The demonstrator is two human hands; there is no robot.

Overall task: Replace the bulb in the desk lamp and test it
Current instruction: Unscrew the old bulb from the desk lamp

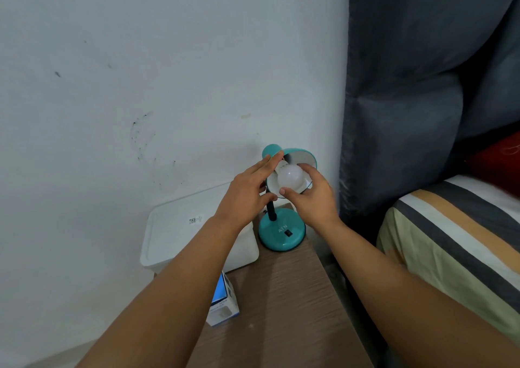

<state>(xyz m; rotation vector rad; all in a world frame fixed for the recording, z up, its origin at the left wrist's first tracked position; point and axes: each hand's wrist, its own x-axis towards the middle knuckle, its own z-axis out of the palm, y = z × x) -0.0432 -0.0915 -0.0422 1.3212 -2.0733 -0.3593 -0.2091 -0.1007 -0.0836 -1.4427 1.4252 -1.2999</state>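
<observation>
A teal desk lamp stands on the wooden table, with its round base (282, 231) at the back and its shade (302, 158) tipped up towards me. A white bulb (289, 179) sits in the mouth of the shade, unlit. My right hand (311, 196) has its thumb and fingers around the bulb. My left hand (247, 193) rests against the left side of the shade, fingers stretched over its back and thumb at the lower rim. A black switch (287, 233) shows on the base.
A white lidded plastic bin (174, 235) stands left of the lamp. A blue and white bulb box (223, 303) lies at the table's left edge (281, 297). A bed with a striped sheet (455, 241) and a grey headboard (408, 114) is on the right.
</observation>
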